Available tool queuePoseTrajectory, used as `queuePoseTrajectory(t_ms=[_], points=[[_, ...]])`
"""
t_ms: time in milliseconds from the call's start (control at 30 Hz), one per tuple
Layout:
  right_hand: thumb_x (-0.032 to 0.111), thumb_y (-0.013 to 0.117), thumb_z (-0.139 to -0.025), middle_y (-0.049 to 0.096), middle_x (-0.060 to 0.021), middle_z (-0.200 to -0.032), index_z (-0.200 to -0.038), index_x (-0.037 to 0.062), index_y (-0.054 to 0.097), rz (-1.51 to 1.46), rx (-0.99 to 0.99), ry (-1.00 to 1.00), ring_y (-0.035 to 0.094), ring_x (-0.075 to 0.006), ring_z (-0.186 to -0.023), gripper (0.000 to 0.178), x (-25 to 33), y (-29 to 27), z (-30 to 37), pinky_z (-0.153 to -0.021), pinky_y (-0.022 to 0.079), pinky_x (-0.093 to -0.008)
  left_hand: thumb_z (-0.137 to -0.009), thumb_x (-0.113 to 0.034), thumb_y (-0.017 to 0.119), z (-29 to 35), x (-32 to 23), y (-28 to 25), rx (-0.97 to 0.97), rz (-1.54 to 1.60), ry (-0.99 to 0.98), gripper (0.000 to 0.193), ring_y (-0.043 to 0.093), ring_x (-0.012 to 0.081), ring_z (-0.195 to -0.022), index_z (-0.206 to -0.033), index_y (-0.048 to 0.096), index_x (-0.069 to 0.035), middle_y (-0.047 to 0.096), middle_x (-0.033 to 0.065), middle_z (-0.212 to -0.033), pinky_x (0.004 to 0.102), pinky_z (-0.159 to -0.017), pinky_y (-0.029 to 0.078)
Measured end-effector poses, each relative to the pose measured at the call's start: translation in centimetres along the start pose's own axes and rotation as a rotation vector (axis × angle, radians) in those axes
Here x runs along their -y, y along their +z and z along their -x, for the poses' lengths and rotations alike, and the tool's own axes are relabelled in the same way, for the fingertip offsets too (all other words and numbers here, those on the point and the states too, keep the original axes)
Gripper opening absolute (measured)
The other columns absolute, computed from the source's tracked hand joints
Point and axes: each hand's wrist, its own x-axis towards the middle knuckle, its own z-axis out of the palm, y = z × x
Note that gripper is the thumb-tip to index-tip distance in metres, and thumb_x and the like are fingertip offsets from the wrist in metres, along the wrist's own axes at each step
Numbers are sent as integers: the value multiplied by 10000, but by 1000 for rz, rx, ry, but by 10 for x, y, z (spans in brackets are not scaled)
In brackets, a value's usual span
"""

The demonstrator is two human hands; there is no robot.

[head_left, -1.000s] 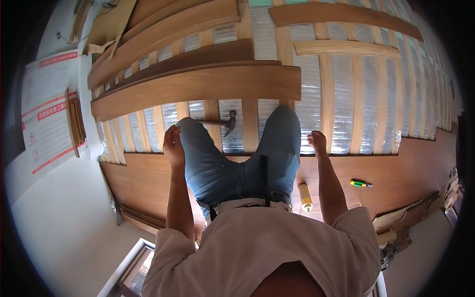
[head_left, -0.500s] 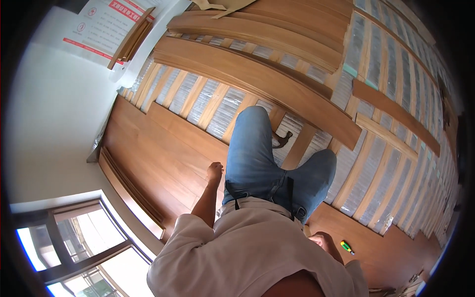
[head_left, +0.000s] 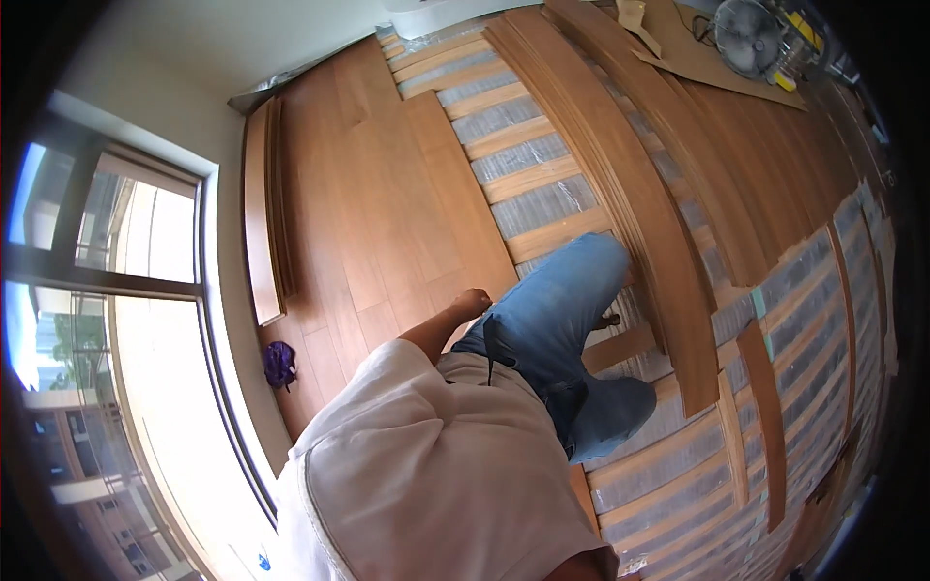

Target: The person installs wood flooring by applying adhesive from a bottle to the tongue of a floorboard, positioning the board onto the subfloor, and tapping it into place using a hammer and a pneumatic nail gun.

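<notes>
My left hand (head_left: 472,302) is beside my left thigh, above the laid brown floorboards (head_left: 387,223). Its fingers look curled; whatever they hold, if anything, is hidden. My right hand is out of sight, with only a bit of the arm showing by the shirt at the lower edge. Between my bent knees and a long stack of floorboards (head_left: 630,194), part of a hammer (head_left: 606,321) shows next to a short board (head_left: 620,350) lying on the silvery underlay. My legs in jeans (head_left: 562,290) rest over the edge of the laid floor.
Wooden battens (head_left: 533,179) cross silver sheeting. More boards (head_left: 736,174) lie stacked to the right, near cardboard (head_left: 678,48) and a fan (head_left: 746,39). By the window wall stand a pile of planks (head_left: 266,213) and a purple bag (head_left: 280,365). A loose narrow board (head_left: 765,426) lies right.
My view has turned left, bringing the window and purple bag in. My right hand and the green-yellow tool near it have left the picture. My left hand stays by my thigh.
</notes>
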Motion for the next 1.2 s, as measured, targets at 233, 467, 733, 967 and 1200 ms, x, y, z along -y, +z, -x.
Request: queuePoseTrajectory(t_ms=[233,467,733,967,1200], points=[[319,663,-709,646,-217,-748,-930,-20,640,47,-94,15,656,-355,-620,405,7,-56,-31,-520,524,-448,-802,-294,506,33,20,2,37,30,-162,322,660,316,-799,-864,694,-40,685,171,-817,406,-748,511],[283,626,-704,662,-270,-862,-907,-71,665,274,-308,-67,677,-388,-764,411,17,-105,-115,-678,543,-529,-769,-181,549,70,99,11,10,-177,208,157,651,292,-727,-765,652,-61,658,124,-754,378,-672,516],[250,640,-739,630,-176,-1139,-1074,64,642,392,-542,127,614,-337,-1062,383,57,-118,-83,-913,487,-492,-752,-152,555,65,95,-8,106,-172,162,147,644,209,-668,-676,623,-46,617,100,-703,318,-599,504],[322,606,-776,610,-186,-1084,-1129,49,587,311,-813,-48,595,-367,-1011,446,79,-110,-79,-880,487,-491,-871,-239,540,36,0,-43,145,143,-42,270,645,198,-705,-917,664,-4,683,110,-818,325,-644,512],[315,613,-840,678,-191,-1027,-1062,8,646,-491,-794,-548,658,-292,-970,380,169,-125,-134,-849,505,-361,-911,-193,515,18,32,-38,147,400,-113,277,637,187,-869,-1034,662,6,692,122,-935,300,-758,481]])
